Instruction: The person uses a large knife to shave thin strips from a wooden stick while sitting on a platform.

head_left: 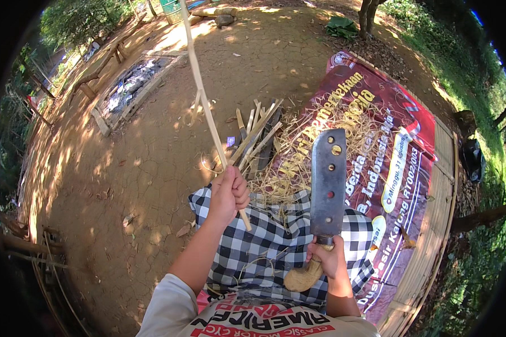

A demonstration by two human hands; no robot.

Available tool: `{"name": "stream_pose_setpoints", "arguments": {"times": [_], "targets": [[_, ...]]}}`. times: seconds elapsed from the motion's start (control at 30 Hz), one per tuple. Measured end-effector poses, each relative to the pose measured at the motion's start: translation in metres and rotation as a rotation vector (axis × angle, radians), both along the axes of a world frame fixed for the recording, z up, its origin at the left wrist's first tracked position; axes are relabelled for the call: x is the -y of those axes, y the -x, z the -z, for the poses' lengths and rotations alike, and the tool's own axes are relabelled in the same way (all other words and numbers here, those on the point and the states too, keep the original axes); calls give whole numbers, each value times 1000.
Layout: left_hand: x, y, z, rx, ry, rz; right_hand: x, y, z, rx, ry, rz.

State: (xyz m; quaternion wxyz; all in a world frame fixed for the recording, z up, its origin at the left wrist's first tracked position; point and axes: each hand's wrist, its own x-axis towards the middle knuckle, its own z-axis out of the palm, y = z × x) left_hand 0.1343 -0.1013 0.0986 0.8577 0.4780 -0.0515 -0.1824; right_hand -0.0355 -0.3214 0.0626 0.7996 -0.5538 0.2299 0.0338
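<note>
My left hand (228, 195) is closed round a long, thin wooden stick (201, 87). The stick stands nearly upright, its lower end poking out below my fist and its upper part reaching past the top of the view. A broad cleaver (327, 180), with a dark blade pierced by several holes, is held blade up in my right hand (330, 258). Its curved wooden handle (303, 277) shows beneath my fingers. Blade and stick are apart. A black-and-white checked cloth (247, 247) covers my lap. Just beyond it lies a heap of split sticks (254, 137) beside pale, curly wood shavings (289, 151).
To the right, a dark red printed banner (416, 196) strewn with shavings lies over a bamboo slat mat (424, 255). A framed ash pit (134, 84) is at the far left on the dirt ground (123, 168). A black bag (473, 160) sits at the far right.
</note>
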Motion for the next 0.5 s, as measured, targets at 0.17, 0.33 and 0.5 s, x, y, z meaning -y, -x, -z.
{"name": "stream_pose_setpoints", "arguments": {"times": [0.17,0.33,0.5], "targets": [[50,8,-11,128,222,-103,-3,16,-18,136,95,118],[69,33,32,115,345,-33,-11,9,-30,236,157,380],[80,66,70,85,311,47,7,0,-1,219,340,499]]}}
